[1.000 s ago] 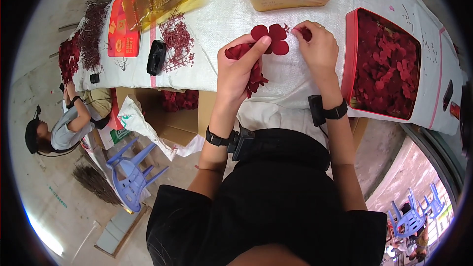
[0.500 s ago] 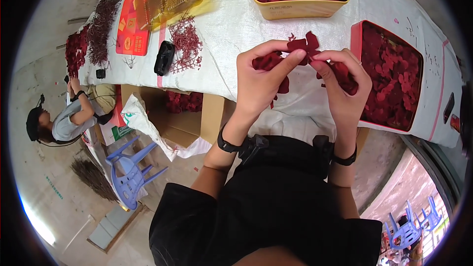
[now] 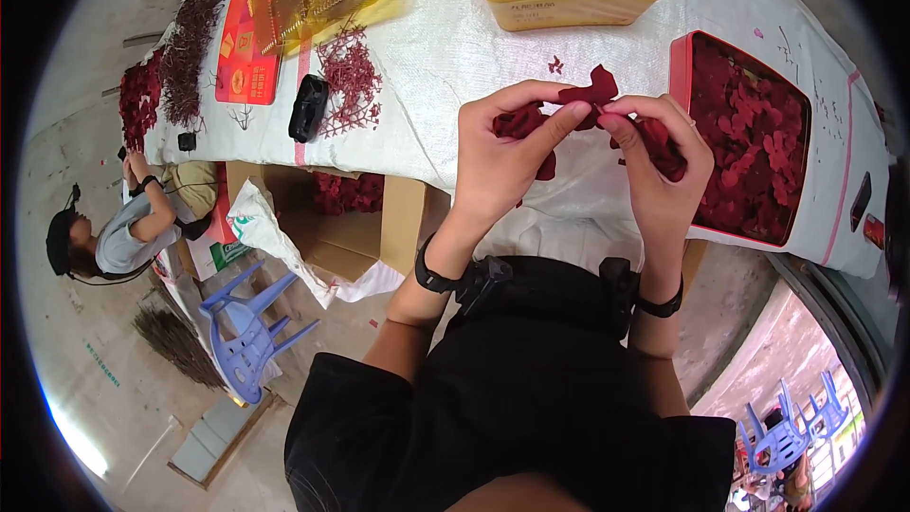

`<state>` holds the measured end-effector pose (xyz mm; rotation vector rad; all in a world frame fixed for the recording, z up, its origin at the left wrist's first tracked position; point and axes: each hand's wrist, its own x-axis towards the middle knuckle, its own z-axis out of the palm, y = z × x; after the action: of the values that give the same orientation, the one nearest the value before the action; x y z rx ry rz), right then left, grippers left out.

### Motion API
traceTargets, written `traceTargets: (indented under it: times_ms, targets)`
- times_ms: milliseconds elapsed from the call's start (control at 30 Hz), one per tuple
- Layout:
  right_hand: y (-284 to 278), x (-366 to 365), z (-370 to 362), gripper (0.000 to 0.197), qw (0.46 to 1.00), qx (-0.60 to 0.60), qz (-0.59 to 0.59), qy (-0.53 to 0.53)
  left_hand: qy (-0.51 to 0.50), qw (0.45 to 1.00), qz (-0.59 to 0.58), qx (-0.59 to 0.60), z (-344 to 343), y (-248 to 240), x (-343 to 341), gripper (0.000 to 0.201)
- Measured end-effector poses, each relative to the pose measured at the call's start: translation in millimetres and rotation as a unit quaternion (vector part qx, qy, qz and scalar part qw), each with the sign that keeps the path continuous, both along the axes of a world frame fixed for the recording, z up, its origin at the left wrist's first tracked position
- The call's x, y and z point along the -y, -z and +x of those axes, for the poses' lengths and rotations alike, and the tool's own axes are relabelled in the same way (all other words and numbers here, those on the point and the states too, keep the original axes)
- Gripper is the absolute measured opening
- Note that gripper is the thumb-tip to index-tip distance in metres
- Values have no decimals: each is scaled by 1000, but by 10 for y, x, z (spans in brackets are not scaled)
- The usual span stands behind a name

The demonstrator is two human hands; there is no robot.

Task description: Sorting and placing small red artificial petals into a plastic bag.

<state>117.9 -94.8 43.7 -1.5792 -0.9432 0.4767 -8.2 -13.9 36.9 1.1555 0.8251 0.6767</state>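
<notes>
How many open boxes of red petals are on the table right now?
2. A yellow box sits at the table's far edge, ahead of the left hand; a red box lies just right of the right hand. Others may be out of view.

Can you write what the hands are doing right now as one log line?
left hand: pinching dark red petals | right hand: pinching same petals | red tray: right of hands

Dark red fabric petals (image 3: 590, 92), bunched, held above the table edge
</notes>
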Motion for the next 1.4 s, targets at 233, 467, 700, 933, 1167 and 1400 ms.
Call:
traceTargets:
  times_ms: [233, 467, 700, 933, 1167, 1400]
  targets:
    - [43, 7, 85, 15, 999, 25, -21, 0, 11, 1000, 20, 10, 81, 13, -2, 12]
    - [-11, -64, 106, 17, 991, -98, -95, -9, 44, 995, 89, -16, 50, 48, -68, 12]
    - [236, -97, -26, 12, 992, -121, -13, -43, 44, 998, 31, -17, -88, 102, -106, 12]
    - [453, -37, -131, 18, 1000, 0, -4, 18, 20, 999, -27, 4, -74, 177, -45, 11]
    - [360, -63, -161, 15, 991, -130, -9, 1, 50, 997, -51, -11, -171, 304, -61, 9]
    - [379, -210, -183, 9, 961, -272, 13, -38, -58, 887, -391, 239, -226, 472, -304, 23]
